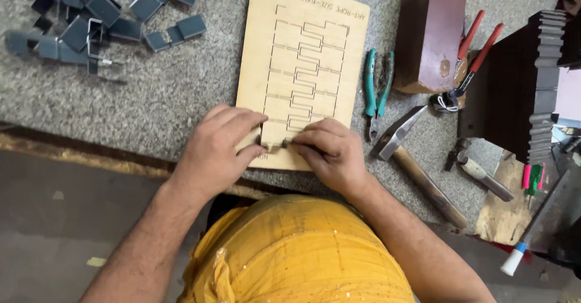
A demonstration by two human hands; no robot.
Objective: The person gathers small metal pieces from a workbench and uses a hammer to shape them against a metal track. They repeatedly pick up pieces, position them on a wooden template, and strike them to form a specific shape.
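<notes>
No packages, signs or screens in view. Only lettered item: pale rectangular plywood board (302, 67) lying flat on grey speckled worktop, cut with stepped slot pattern. Dark printed line runs along its far edge, near right corner; second short marking at near edge, partly hidden under hands. Nothing else carries label.

Both forearms rise from the lower edge and converge toward the centre. The left hand (219, 152) lies knuckles up, fingers curled and pointing to 2 o'clock. The right hand (330, 153), at its 3 o'clock, is also curled, fingertips pinched toward 9 o'clock.
</notes>
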